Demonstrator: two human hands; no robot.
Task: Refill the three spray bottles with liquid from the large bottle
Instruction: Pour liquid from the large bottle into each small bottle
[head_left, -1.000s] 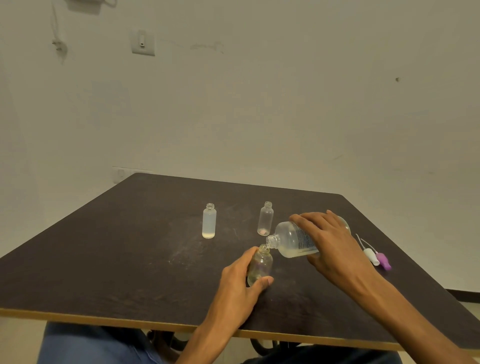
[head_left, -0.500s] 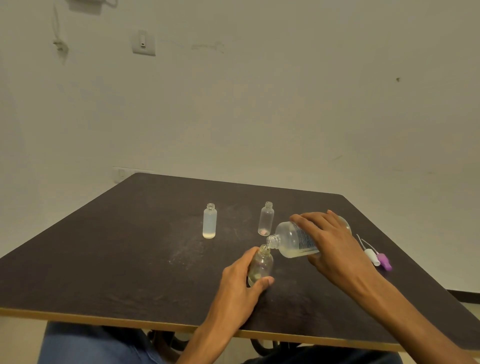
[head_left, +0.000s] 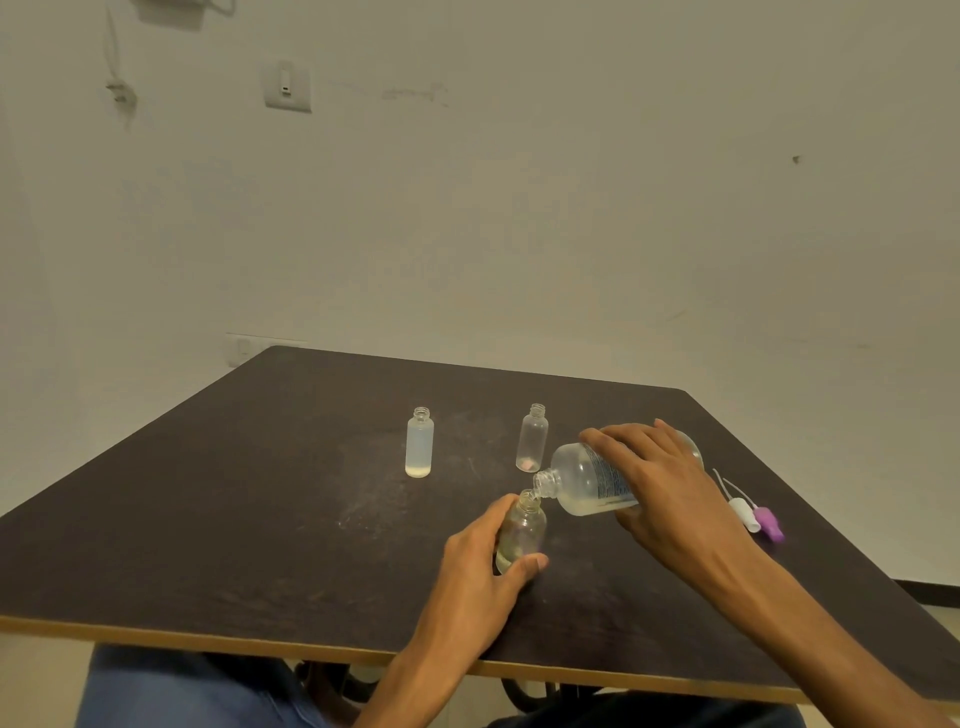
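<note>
3 small bottles (head_left: 521, 531), 1 large bottle (head_left: 587, 480)

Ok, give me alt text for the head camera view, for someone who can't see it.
A right hand tips a large bottle mouth-to-mouth over a small bottle gripped by the left hand on a dark table. Two uncapped small bottles stand behind; two spray caps lie at right.

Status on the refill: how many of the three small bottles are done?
None looks finished. In hand: the right hand tips the large bottle into the small bottle that the left hand grips; it holds only a little liquid. Left: the frosted bottle and clear bottle, both uncapped and near empty; spray tops lie loose on the table.
</note>
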